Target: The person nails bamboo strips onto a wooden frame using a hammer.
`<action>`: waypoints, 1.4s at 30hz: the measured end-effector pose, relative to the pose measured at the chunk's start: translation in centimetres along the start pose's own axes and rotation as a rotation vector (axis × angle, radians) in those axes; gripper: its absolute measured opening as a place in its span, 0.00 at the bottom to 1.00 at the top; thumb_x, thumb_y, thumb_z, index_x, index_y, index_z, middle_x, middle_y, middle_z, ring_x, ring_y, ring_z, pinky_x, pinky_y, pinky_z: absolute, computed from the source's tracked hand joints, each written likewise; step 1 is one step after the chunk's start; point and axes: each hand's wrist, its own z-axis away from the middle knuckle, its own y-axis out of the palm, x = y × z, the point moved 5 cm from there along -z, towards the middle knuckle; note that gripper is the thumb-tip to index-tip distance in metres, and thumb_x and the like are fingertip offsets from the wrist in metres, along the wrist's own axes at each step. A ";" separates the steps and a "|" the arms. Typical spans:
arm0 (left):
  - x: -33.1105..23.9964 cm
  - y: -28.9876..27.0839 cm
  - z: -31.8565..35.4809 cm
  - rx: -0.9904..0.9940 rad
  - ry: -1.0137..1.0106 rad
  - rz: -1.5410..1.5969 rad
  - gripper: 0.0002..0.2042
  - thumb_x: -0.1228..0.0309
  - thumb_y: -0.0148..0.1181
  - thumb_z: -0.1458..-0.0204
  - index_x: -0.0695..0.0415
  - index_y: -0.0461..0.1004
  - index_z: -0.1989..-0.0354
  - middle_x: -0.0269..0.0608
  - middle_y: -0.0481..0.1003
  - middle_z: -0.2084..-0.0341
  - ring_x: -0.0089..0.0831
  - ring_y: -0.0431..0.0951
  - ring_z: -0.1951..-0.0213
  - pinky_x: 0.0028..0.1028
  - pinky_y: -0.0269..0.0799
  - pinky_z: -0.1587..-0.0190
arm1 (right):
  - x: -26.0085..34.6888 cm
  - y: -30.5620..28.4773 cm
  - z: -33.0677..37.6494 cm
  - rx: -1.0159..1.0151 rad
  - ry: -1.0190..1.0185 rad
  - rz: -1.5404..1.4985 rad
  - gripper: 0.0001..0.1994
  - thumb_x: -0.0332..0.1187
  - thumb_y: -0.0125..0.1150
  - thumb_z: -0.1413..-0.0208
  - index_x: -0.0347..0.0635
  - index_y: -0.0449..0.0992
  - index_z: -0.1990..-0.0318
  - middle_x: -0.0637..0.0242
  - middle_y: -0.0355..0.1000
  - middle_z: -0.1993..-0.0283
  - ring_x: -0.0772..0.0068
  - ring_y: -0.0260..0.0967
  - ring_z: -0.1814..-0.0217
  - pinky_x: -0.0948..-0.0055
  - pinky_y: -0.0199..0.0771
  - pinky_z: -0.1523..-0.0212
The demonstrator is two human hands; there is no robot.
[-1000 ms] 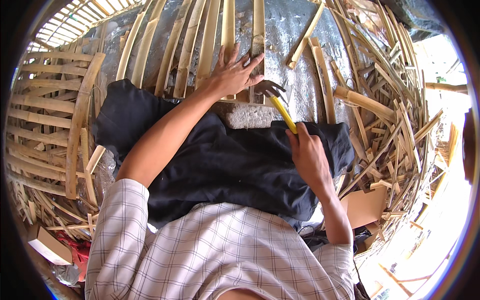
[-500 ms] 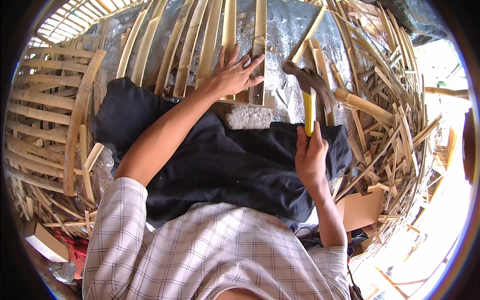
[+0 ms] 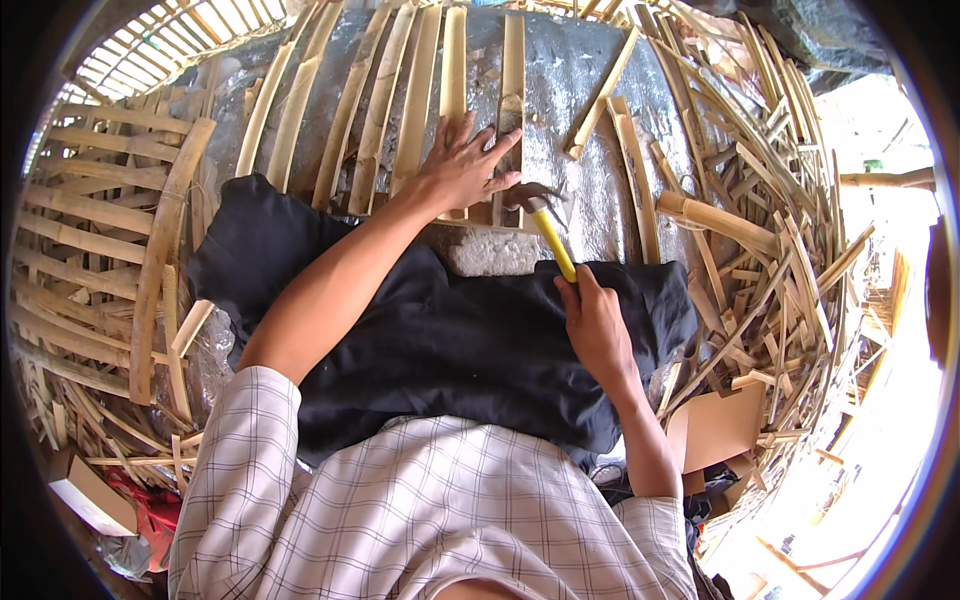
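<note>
At the far left we see an open brown-and-white box [image 3: 95, 495] low down, and above it a bamboo lattice [image 3: 163, 270], its crossbars running out from a curved upright. Next comes the black cloth [image 3: 470, 350] spread before our light plaid shirt [image 3: 430, 500]. Beyond the cloth, a row of bamboo strips [image 3: 414, 110] lies lengthwise on a shiny grey sheet [image 3: 562, 60], their near ends toward us.

Our left hand [image 3: 460, 178] rests palm down at the right end of this row, its grip spread; the index finger reaches across the rightmost strip [image 3: 512, 75], with the thumb at its near part. Below that hand sits a rough pale block [image 3: 492, 253], just beyond the cloth's edge.

Slightly farther right we have the hammer [image 3: 552, 240], its dark head beside the near part of the rightmost strip; whether they touch, we cannot tell. Our right hand [image 3: 600, 325] has its grip closed around the yellow handle, over the cloth.

To the right, we see a loose strip [image 3: 603, 95] lying aslant, a thicker bamboo piece [image 3: 718, 222], a cardboard flap [image 3: 716, 430] and a tangled heap of bamboo offcuts [image 3: 775, 260].
</note>
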 end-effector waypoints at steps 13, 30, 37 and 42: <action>4.1 -2.6 -0.5 -0.344 -0.255 0.020 0.36 0.65 0.64 0.46 0.68 0.58 0.30 0.82 0.51 0.34 0.73 0.60 0.34 0.61 0.66 0.34 | -4.3 6.5 -4.4 -0.219 0.053 -0.392 0.20 0.41 0.53 0.27 0.35 0.68 0.69 0.71 0.63 0.82 0.82 0.59 0.79 0.71 0.58 0.78; 5.1 -1.2 -1.4 -0.235 -0.193 -0.077 0.35 0.52 0.64 0.42 0.56 0.65 0.29 0.75 0.59 0.37 0.73 0.58 0.34 0.72 0.60 0.36 | -3.9 6.3 -4.3 -0.071 0.302 -0.792 0.17 0.45 0.53 0.27 0.41 0.69 0.65 0.77 0.60 0.83 0.87 0.52 0.87 0.79 0.50 0.87; 4.9 -1.2 -1.5 -0.232 -0.158 -0.159 0.36 0.49 0.67 0.45 0.58 0.68 0.32 0.71 0.66 0.40 0.61 0.64 0.39 0.67 0.64 0.40 | -4.1 6.2 -4.4 -0.079 0.308 -0.767 0.21 0.44 0.55 0.28 0.36 0.67 0.70 0.72 0.62 0.84 0.82 0.57 0.85 0.72 0.55 0.83; 4.3 -1.5 -1.3 -0.139 -0.210 0.036 0.37 0.53 0.68 0.45 0.55 0.65 0.29 0.58 0.65 0.35 0.56 0.64 0.39 0.70 0.55 0.35 | -4.3 6.2 -4.3 -0.101 0.287 -0.748 0.21 0.43 0.55 0.28 0.36 0.68 0.70 0.72 0.62 0.84 0.82 0.57 0.85 0.72 0.55 0.83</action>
